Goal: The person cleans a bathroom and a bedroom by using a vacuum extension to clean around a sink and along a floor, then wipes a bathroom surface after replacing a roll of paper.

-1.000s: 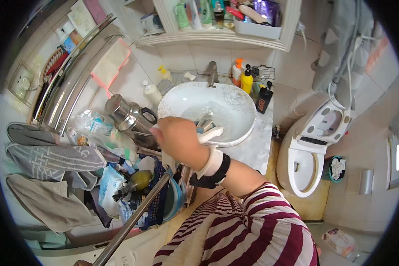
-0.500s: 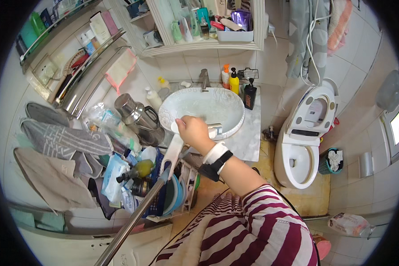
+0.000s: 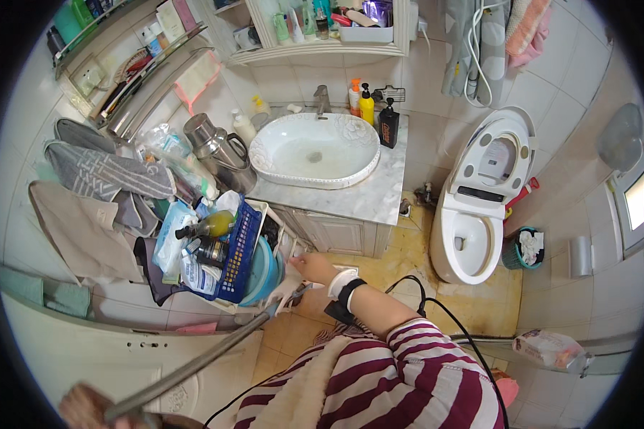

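A long metal pole (image 3: 193,359) runs slantwise from the lower left up to a white plastic end (image 3: 286,287) beside the rack. My left hand (image 3: 89,407), blurred at the lower left edge, is wrapped round the pole's near end. My right hand (image 3: 313,269) is closed at the white plastic end, in front of the sink cabinet; its fingertips are partly hidden. A white band and a black strap (image 3: 350,291) circle my right wrist. Close to the right hand, light blue basins (image 3: 262,270) sit in the rack, next to a blue plastic basket (image 3: 242,247) filled with bottles and packs.
The oval white sink (image 3: 315,150) stands on a marble counter with pump bottles (image 3: 388,123) and a steel thermos jug (image 3: 218,150). To the right are a toilet (image 3: 469,243) with its lid raised and a waste bin (image 3: 522,250). Black cables (image 3: 454,322) loop near my right arm.
My right hand and the pole's white end have moved down from over the sink to beside the rack. The pole now slants lower, and my left hand has come into view.
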`<state>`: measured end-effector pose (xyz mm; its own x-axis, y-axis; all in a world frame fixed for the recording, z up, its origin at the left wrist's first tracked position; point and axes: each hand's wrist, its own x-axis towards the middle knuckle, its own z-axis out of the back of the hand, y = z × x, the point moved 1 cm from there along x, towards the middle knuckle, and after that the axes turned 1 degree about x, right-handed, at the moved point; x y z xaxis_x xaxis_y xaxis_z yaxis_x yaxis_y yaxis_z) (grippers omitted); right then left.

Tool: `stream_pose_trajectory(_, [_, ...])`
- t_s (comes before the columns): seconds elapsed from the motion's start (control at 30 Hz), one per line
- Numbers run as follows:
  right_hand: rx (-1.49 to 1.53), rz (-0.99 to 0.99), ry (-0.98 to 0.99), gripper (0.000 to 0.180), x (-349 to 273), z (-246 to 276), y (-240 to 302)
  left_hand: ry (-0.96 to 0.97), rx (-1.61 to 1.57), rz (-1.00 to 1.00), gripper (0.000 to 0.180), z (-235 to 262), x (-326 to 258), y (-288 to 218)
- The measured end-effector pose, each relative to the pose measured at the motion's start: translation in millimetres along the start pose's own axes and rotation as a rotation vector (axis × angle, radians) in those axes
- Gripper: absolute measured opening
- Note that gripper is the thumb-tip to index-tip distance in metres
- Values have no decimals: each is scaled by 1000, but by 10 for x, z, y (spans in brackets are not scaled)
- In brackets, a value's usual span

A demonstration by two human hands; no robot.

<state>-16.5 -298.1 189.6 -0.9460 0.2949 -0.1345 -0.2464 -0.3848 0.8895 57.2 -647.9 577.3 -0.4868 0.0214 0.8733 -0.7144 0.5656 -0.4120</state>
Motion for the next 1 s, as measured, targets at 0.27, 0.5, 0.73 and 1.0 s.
stream_pose_trajectory(0.27, [165,-353,26,39,-742,1280,-1204,54,138,468,32,-641,-999,2298])
stream_pose_trajectory(0.5, [843,-745,-735,23,-2623,2780,-3461,-57,308,1085,38,-837,-2098,4031])
stream_pose_trajectory(0.73, [1051,-942,-1270,27,-5672,3049,-5125,160,915,1357,23,-287,-2933,5506])
stream_pose_trajectory(1.0, [895,-1294,-1267,30,-5273,2817,-3870,92,1199,1460,30,-451,-2484,6078])
